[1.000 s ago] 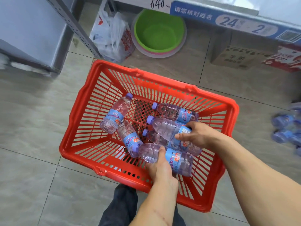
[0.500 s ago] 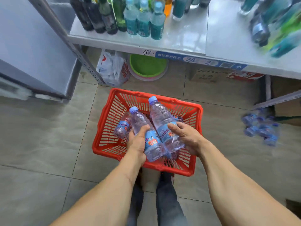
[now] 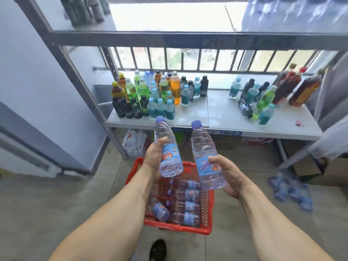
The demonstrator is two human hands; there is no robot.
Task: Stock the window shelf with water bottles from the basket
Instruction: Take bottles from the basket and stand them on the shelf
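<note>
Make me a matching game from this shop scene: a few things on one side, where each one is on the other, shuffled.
Things:
1. red basket
2. orange drink bottle
3. bottle with barcode showing
4. bottle with purple lettering

Places:
A. in the right hand
B. on the floor
C. in the left hand
D. on the window shelf

Pairs: 1-B, 2-D, 3-C, 4-A

head cam | looks forward and down | close over hands (image 3: 190,166) | window shelf (image 3: 282,127) ahead
</note>
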